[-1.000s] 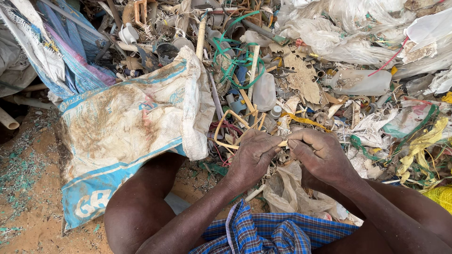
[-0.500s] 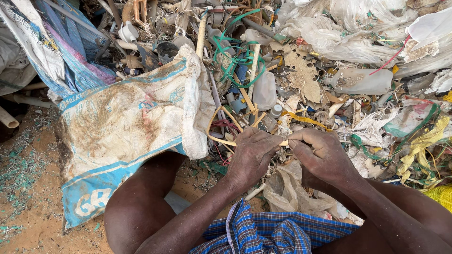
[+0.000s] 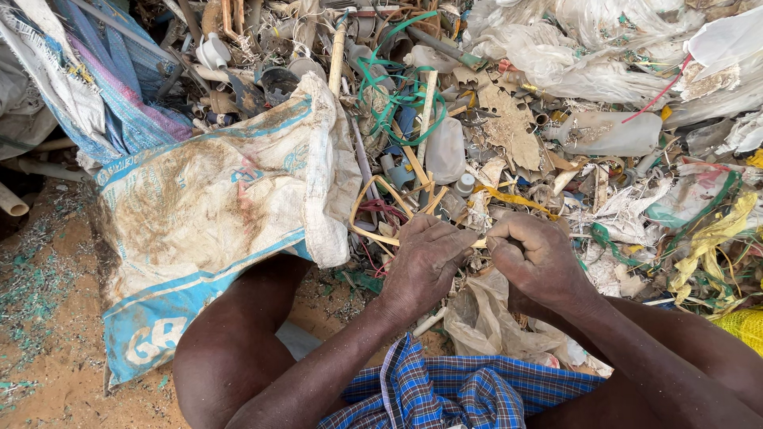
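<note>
My left hand (image 3: 425,258) and my right hand (image 3: 536,258) meet in front of me over a heap of plastic scrap. Both pinch a thin yellow plastic strap (image 3: 367,199) that loops out to the left of my left hand. The fingers of both hands are closed on the strap where the hands meet. My bare knees and a blue checked cloth (image 3: 445,393) fill the bottom of the view.
A dirty white and blue woven sack (image 3: 207,222) lies open over my left knee. Behind the hands lies a heap of scrap: green strapping (image 3: 397,95), a clear plastic bottle (image 3: 445,151), plastic film (image 3: 572,48), pipes and shards. Sandy ground (image 3: 48,318) lies at the left.
The hands have stayed in the same spot, working the yellow strap; its loop to the left has shifted and tightened slightly. The view has drifted a little.
</note>
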